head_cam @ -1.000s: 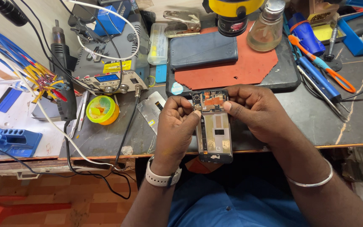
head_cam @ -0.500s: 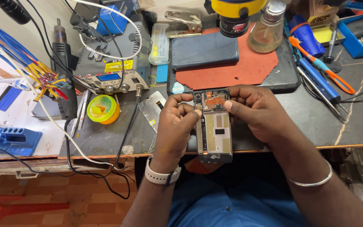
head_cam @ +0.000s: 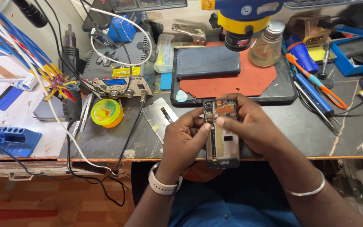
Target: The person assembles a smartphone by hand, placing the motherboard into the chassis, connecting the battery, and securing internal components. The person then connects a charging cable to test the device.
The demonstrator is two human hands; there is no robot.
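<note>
1. While both hands work at the near edge of the worktop (head_cam: 106, 143), the opened phone (head_cam: 221, 132) sits between them with its back cover off and its bottom end hanging past that edge, just in front of the red mat (head_cam: 248, 82).
2. The left hand (head_cam: 185, 141) grips the phone's left side, fingers (head_cam: 196, 124) curled onto its upper left corner near the camera.
3. The right hand (head_cam: 253, 126) cradles the right side, its fingers pinched onto the top section by the board; whether they hold a small part there is hard to tell, since the fingertips cover the spot.
4. Risk, as I judge it: the phone has nothing under its lower end, so a loosened grip could drop it off the worktop. Pressing or prying hard at the exposed top could tear a thin flex or bend the frame.
5. The loose metal plate (head_cam: 159, 118) lies just left of the phone, and the yellow round tin (head_cam: 106, 112) further left; a stray elbow could knock either one.
6. Against the frame a second ago, the phone has stayed at the same spot, and the right thumb has shifted inward over the board.
</note>
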